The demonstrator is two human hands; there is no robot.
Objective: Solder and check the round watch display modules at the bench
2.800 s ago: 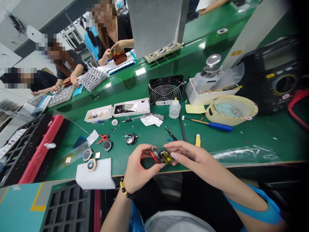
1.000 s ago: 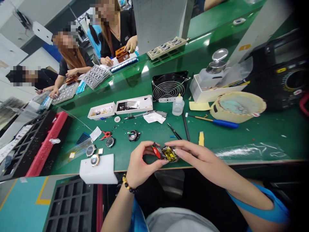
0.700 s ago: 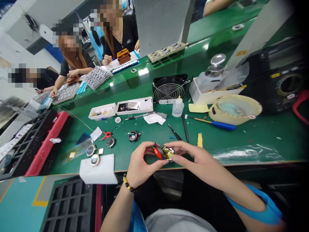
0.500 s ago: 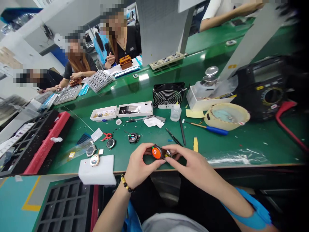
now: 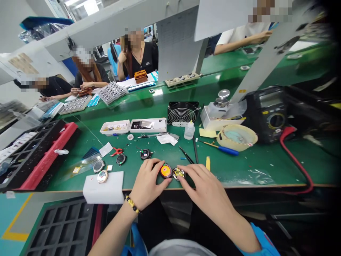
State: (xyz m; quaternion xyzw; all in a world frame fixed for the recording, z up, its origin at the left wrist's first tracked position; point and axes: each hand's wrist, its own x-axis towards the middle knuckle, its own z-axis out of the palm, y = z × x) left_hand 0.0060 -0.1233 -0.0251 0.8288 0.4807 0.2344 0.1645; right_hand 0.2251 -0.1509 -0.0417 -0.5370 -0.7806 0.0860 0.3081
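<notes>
Near the bench's front edge, my left hand [image 5: 149,181] pinches a round dark watch part with an orange and yellow face [image 5: 166,171] between thumb and fingers. My right hand [image 5: 202,181] grips a round watch part with a gold and silver inside [image 5: 178,173], close beside the first part. Both parts lie nearly flat, side by side. A black watch case [image 5: 145,154] lies just beyond my left hand. Further left are another dark watch case [image 5: 121,159], a silver one [image 5: 98,166] and a rose-gold one [image 5: 102,176] on a white foam block [image 5: 117,188].
Tweezers [image 5: 186,155], a blue-handled screwdriver [image 5: 228,150] and a yellow bowl [image 5: 221,139] lie beyond my right hand. Behind stand white trays [image 5: 131,130], a bottle [image 5: 189,131] and a fan [image 5: 182,113]. A meter [image 5: 266,117] stands right. Several people sit across the bench.
The two watch parts have opened out side by side, and the gold inside shows more. My hands have shifted slightly left in view. The camera view has turned a little.
</notes>
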